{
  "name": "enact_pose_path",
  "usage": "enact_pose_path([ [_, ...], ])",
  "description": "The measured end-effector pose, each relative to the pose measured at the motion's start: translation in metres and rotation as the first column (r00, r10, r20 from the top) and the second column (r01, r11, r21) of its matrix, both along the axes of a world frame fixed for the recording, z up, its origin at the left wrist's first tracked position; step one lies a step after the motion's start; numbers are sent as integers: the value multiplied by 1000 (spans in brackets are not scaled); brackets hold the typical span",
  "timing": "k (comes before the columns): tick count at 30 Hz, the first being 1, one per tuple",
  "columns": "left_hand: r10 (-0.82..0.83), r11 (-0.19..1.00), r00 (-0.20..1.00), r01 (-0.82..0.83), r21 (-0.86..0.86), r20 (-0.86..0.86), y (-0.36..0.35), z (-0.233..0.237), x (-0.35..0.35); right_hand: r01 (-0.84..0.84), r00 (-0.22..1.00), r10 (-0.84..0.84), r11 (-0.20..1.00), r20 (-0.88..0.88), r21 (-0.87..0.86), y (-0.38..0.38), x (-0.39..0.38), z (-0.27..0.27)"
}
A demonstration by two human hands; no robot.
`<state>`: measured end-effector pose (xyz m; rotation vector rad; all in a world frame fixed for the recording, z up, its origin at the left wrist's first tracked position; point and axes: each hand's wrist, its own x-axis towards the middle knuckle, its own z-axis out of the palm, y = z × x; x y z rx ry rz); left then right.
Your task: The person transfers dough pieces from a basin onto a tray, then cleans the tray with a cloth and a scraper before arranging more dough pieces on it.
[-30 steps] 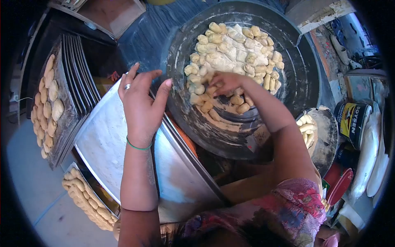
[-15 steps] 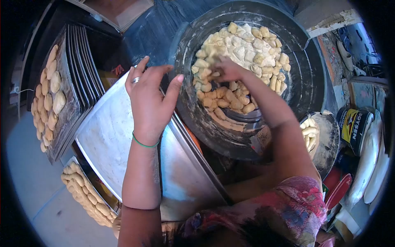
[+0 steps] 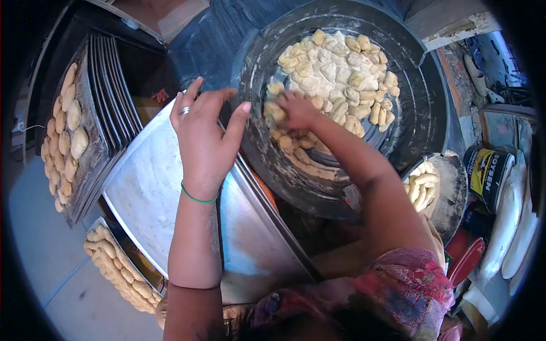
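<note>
My left hand point(image 3: 206, 133), with a ring and a green wrist band, is open over the edge of a bare metal baking tray point(image 3: 145, 173). Its fingers are spread and hold nothing. Inside a large black round tub point(image 3: 424, 128), my right hand point(image 3: 300, 111) lies over pieces of dough point(image 3: 327, 68) at the left side of the heap. Its fingers are apart and somewhat blurred, right against a few smeared dough pieces point(image 3: 275, 112). Flour whitens the middle of the heap, and the pieces under my palm are hidden.
Stacked dark trays point(image 3: 114, 85) stand at left, the outermost bearing shaped dough point(image 3: 65, 131). Below is another tray of dough rolls point(image 3: 116, 267). Right of the tub sit a round pan point(image 3: 449, 193) with dough strips point(image 3: 422, 184) and a black-and-yellow container point(image 3: 486, 173).
My right hand has moved left and slightly down in the tub, shifting dough pieces at the near left of the heap. My left hand has barely moved.
</note>
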<state>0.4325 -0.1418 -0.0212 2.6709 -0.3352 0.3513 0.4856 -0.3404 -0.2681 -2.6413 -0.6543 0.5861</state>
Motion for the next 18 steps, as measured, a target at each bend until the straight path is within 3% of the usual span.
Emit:
enact_pose_path([
  [1, -5, 1000, 1000, 5, -9, 2, 1, -1, 0, -113, 994, 113, 993, 0, 18, -16, -10, 2],
  [3, -11, 1000, 1000, 11, -23, 6, 2, -2, -1, -269, 934, 263, 963, -244, 10, -54, -14, 6],
  [5, 6, 1000, 1000, -6, -25, 9, 0, -2, -3, -163, 941, 60, 943, -333, -291, -95, 4, 21],
  [7, 13, 1000, 1000, -12, -24, 23, 1, 0, 0, 247, 968, -249, 908, 40, -338, -124, 18, 16],
  [8, 11, 1000, 1000, -10, -22, 19, 1, 0, -1, 497, 868, -469, 823, 164, -275, -126, 21, 8],
  [10, 3, 1000, 1000, -3, -12, 11, 2, -1, -2, 874, 474, -813, 482, 336, -68, -127, 16, -30],
  [11, 0, 1000, 1000, 0, -6, 9, 1, -2, -3, 905, 417, -863, 424, 286, -40, -111, 11, -56],
  [12, -3, 1000, 1000, 3, 1, 16, 1, -1, -1, 902, 432, -868, 419, 245, -105, -86, 7, -45],
  [13, -10, 1000, 1000, 10, 0, 24, 2, 0, 1, 898, 437, -863, 434, 253, -72, -67, 5, -59],
  [14, -15, 1000, 1000, 15, -6, 21, 2, 0, 0, 779, 613, -778, 565, 136, -273, -49, -5, -50],
  [15, -17, 1000, 1000, 17, -21, 22, 1, 0, -1, 516, 847, -528, 797, 51, -313, -27, -31, -2],
  [16, -6, 1000, 1000, 6, -26, 8, -1, 1, -2, 395, 919, -374, 855, 128, -337, -8, -56, -11],
  [17, 4, 1000, 1000, -4, -25, -8, -1, 3, -2, 310, 919, -247, 934, 306, -178, -6, -83, -6],
  [18, 12, 1000, 1000, -12, -20, -27, 0, 3, -3, 194, 960, -158, 971, 233, -141, -17, -87, -5],
])
